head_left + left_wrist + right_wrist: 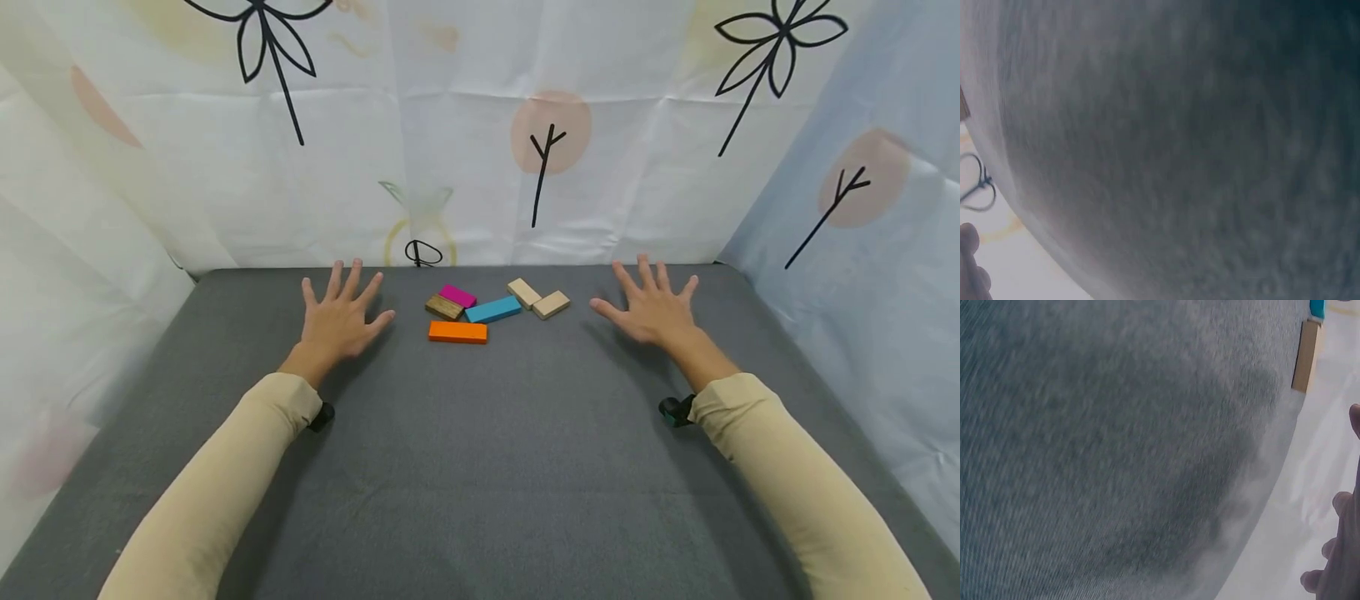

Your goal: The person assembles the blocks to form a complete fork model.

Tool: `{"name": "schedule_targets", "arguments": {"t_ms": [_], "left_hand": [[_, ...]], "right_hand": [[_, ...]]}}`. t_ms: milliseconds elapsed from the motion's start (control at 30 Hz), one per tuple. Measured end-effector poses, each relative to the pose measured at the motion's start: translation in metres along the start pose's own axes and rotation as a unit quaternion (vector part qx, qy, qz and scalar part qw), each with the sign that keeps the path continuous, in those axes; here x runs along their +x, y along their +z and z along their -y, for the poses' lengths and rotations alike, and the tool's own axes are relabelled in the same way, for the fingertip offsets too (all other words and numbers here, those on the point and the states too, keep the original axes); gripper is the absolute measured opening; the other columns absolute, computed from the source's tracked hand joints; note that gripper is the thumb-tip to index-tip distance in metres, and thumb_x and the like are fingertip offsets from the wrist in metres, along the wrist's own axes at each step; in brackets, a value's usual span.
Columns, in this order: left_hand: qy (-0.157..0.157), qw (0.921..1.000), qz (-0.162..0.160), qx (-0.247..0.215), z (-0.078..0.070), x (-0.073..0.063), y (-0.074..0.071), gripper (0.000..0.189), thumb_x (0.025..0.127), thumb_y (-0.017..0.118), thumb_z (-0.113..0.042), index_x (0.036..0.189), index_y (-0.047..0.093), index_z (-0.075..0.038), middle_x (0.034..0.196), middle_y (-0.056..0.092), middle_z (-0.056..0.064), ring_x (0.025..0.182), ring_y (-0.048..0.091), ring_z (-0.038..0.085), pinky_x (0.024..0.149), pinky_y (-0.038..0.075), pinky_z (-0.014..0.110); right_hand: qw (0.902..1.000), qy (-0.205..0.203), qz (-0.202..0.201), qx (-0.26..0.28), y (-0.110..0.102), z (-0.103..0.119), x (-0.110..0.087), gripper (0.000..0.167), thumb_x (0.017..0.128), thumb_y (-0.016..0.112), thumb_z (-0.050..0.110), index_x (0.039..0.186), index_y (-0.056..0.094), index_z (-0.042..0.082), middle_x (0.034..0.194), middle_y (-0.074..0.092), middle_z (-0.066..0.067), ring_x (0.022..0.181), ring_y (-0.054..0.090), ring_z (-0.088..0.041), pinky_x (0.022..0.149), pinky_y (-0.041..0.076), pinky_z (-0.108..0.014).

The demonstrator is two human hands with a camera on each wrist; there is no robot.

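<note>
My left hand [337, 323] is spread over the far left of the table, palm down, holding nothing. On the far right my right hand [654, 308] has its fingers splayed too, also with nothing in it. Between the hands lies a loose group of small blocks: an orange block [457, 332] in front, a blue block [492, 310] behind it, a brown block [445, 307] and a magenta block [458, 296] at the left. Two pale wooden blocks, one farther back [524, 293] and one nearer the right hand [551, 305], lie at the group's right end.
A grey cloth [480, 467] covers the table. Behind its far edge hangs a white patterned curtain [465, 150], with more curtain at both sides. Dark wrist devices sit at the left cuff [322, 417] and the right cuff [677, 411].
</note>
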State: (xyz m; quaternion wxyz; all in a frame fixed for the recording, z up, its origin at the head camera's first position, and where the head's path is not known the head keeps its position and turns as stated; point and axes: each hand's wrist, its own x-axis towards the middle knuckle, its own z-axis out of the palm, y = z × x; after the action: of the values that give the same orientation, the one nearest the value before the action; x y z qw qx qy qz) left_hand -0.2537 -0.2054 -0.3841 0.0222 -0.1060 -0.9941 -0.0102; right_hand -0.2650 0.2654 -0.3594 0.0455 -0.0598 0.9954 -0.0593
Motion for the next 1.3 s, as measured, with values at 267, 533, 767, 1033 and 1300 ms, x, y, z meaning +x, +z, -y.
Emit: {"name": "schedule_targets", "arguments": {"t_ms": [267, 533, 767, 1033, 1300], "left_hand": [[0.038, 0.9992, 0.01, -0.003, -0.016, 0.0, 0.001, 0.072, 0.102, 0.039, -0.057, 0.161, 0.022, -0.019, 0.167, -0.001, 0.012, 0.152, -0.002, 0.038, 0.11, -0.003, 0.074], [0.08, 0.9963, 0.03, -0.008, -0.035, -0.005, 0.001, 0.07, 0.102, 0.041, -0.056, 0.16, 0.024, -0.02, 0.167, 0.004, 0.012, 0.152, -0.001, 0.037, 0.111, -0.003, 0.073], [0.109, 0.9926, 0.053, -0.004, -0.048, -0.009, 0.003, 0.07, 0.102, 0.04, -0.058, 0.16, 0.025, -0.023, 0.167, 0.009, 0.011, 0.153, 0.002, 0.035, 0.111, 0.0, 0.073], [0.149, 0.9866, 0.066, -0.008, -0.062, -0.014, 0.003, 0.069, 0.102, 0.041, -0.058, 0.159, 0.027, -0.023, 0.167, 0.011, 0.007, 0.153, 0.008, 0.032, 0.112, 0.003, 0.071], [0.167, 0.983, 0.076, -0.012, -0.073, -0.018, 0.005, 0.069, 0.102, 0.04, -0.059, 0.159, 0.029, -0.023, 0.166, 0.013, 0.006, 0.152, 0.012, 0.031, 0.112, 0.004, 0.072]], "right_hand": [[0.9994, -0.028, 0.022, 0.0, 0.005, 0.015, 0.002, 0.088, 0.096, 0.027, 0.074, 0.162, 0.007, 0.019, 0.165, -0.008, -0.022, 0.148, -0.001, -0.049, 0.104, -0.009, -0.078], [0.9949, -0.073, 0.068, 0.018, 0.009, 0.028, 0.002, 0.08, 0.101, 0.029, 0.066, 0.162, 0.007, 0.019, 0.164, -0.008, -0.022, 0.149, 0.003, -0.048, 0.107, -0.004, -0.077], [0.9923, -0.091, 0.081, 0.02, 0.013, 0.037, 0.002, 0.076, 0.103, 0.033, 0.06, 0.162, 0.009, 0.018, 0.165, -0.004, -0.023, 0.149, 0.007, -0.047, 0.109, 0.0, -0.075], [0.9855, -0.137, 0.095, 0.032, 0.02, 0.047, 0.001, 0.077, 0.102, 0.038, 0.058, 0.162, 0.012, 0.017, 0.165, 0.001, -0.02, 0.148, 0.012, -0.048, 0.112, 0.002, -0.072], [0.9812, -0.165, 0.098, 0.019, 0.024, 0.054, 0.0, 0.076, 0.102, 0.041, 0.057, 0.161, 0.018, 0.016, 0.166, 0.009, -0.016, 0.15, 0.013, -0.042, 0.113, 0.004, -0.069]]}}
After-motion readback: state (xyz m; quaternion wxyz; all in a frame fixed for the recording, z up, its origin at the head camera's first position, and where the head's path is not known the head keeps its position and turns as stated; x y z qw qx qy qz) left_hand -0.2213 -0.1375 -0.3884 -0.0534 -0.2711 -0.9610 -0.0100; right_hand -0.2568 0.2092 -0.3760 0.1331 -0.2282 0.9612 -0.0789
